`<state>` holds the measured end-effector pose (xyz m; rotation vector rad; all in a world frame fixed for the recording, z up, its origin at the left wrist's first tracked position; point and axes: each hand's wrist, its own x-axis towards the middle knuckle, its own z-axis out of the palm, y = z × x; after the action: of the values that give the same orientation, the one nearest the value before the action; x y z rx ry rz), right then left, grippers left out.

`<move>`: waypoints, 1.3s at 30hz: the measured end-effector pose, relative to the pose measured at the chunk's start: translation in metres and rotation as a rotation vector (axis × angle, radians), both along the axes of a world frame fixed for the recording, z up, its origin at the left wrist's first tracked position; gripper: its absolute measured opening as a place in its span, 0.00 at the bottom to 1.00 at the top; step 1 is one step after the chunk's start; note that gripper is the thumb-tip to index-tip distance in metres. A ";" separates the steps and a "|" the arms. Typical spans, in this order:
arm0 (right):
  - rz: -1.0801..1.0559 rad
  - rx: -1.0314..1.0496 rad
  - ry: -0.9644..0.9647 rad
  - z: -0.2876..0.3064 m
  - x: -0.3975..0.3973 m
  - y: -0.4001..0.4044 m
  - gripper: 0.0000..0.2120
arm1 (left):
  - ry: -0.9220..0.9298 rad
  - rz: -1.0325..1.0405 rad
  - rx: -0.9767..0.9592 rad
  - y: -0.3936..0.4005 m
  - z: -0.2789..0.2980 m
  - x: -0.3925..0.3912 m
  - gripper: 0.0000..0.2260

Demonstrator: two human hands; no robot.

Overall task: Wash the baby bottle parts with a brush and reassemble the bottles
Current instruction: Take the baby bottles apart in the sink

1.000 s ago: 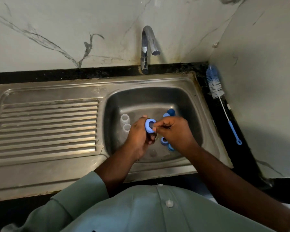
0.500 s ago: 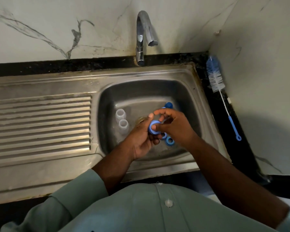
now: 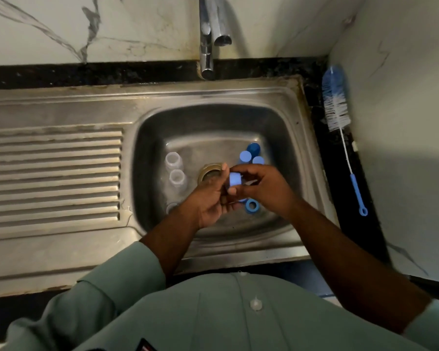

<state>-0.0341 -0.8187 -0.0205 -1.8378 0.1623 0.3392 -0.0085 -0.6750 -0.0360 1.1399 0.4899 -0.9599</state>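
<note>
Over the sink basin (image 3: pixel 287 138) both hands meet on a blue bottle ring (image 3: pixel 235 179). My left hand (image 3: pixel 211 198) cups it from the left and my right hand (image 3: pixel 265 188) pinches it from the right. Two clear bottles (image 3: pixel 176 171) stand in the basin's left part, a third is partly hidden by my left wrist. Blue caps (image 3: pixel 250 154) stand at the back right, and another blue ring (image 3: pixel 251 206) lies under my right hand. The bottle brush (image 3: pixel 336 102) lies on the dark counter right of the sink.
The tap (image 3: pixel 209 34) rises behind the basin with no water running. A ribbed steel draining board (image 3: pixel 53 178) stretches to the left. The brass drain (image 3: pixel 209 172) sits mid-basin. A white wall closes the right side just past the brush.
The view has shifted downward and closer. The blue ring has turned in my fingers, from showing its open hole to showing its side. Both hands stay together over the drain.
</note>
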 end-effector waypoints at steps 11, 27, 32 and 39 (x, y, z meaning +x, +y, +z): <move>0.079 -0.335 0.142 -0.062 0.010 -0.048 0.23 | 0.115 0.041 0.254 0.017 -0.045 0.007 0.02; 0.442 -0.951 0.372 -0.152 0.041 -0.050 0.13 | -0.537 -0.763 0.739 -0.031 -0.123 0.023 0.08; 0.492 -1.002 0.393 -0.160 0.043 -0.045 0.11 | -0.637 -0.999 0.818 -0.028 -0.139 0.011 0.05; 0.479 -1.039 0.350 -0.144 0.038 -0.046 0.09 | -0.702 -0.958 0.813 -0.024 -0.131 0.010 0.21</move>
<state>0.0034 -0.8652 -0.1643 -2.8294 0.1463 1.0600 0.0016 -0.6993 -0.1674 2.4447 -0.3476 -1.0735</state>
